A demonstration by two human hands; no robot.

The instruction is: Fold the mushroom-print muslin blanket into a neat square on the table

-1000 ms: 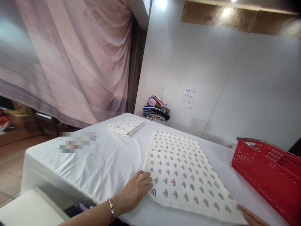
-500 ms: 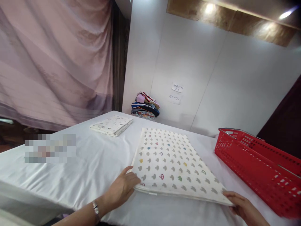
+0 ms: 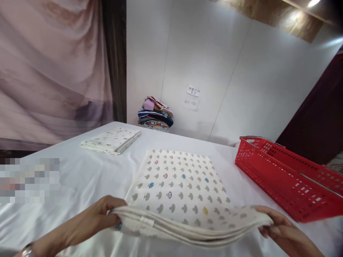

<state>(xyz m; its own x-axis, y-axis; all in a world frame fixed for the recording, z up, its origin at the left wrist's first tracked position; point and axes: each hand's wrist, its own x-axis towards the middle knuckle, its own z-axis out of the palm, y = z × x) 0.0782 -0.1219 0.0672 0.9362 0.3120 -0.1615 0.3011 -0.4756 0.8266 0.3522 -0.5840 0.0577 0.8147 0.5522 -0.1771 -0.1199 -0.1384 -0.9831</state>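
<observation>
A white cloth [image 3: 180,185] printed with small mushrooms lies folded in several layers on the white-covered table. Its near edge is lifted off the tabletop and sags in the middle, with the layers and a small white tag showing. My left hand [image 3: 107,216] pinches the near left corner, thumb below and fingers on top. At the near right corner, my right hand [image 3: 278,226] grips the same cloth. The far part still rests flat. Another folded white cloth [image 3: 112,139] with small dark prints lies farther back on the left.
A red perforated plastic basket [image 3: 276,178] stands on the right of the table [image 3: 80,171]. Behind the far edge, a pile of folded fabrics [image 3: 155,116] rests against the white wall, near paper signs [image 3: 191,103]. A pink curtain [image 3: 53,71] hangs at left.
Both hands have raised the near edge of the mushroom cloth, which lay lower and flatter before. The hands are now farther apart, and the view has shifted slightly right.
</observation>
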